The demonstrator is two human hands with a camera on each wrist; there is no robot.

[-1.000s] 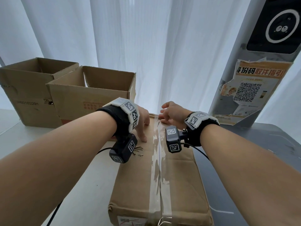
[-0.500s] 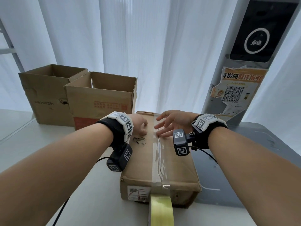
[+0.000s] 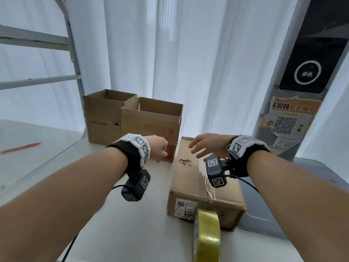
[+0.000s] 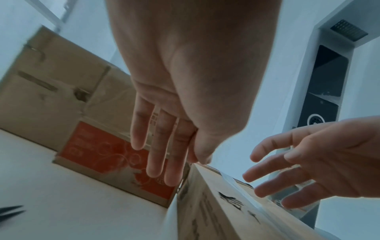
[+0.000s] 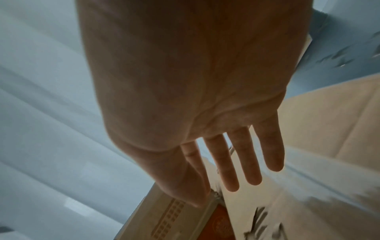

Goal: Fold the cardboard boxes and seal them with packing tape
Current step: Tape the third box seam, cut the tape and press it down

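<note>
One box (image 3: pixel 204 178) shut and taped on the tabletop (image 3: pixel 132 224), two open boxes (image 3: pixel 151 118) behind left to fold, left hand (image 3: pixel 159 147) and right hand (image 3: pixel 207 146) open, holding nothing.

Under my right fingers (image 5: pixel 252 162) lies the closed brown cardboard box (image 3: pixel 187 178), matt and slightly rough, with a glossy strip of clear plastic tape (image 3: pixel 204 173) wrinkled along its seam and a smooth white paper label (image 3: pixel 184 207) on its near end. Nearer me than my fingertips stands a shiny yellowish roll of packing tape (image 3: pixel 207 235). Beyond my left fingers (image 4: pixel 156 146) stand two open matt cardboard boxes (image 3: pixel 151 120), one printed orange. The white tabletop (image 3: pixel 56 167) looks smooth, the white curtain (image 3: pixel 188 63) soft cloth.
</note>
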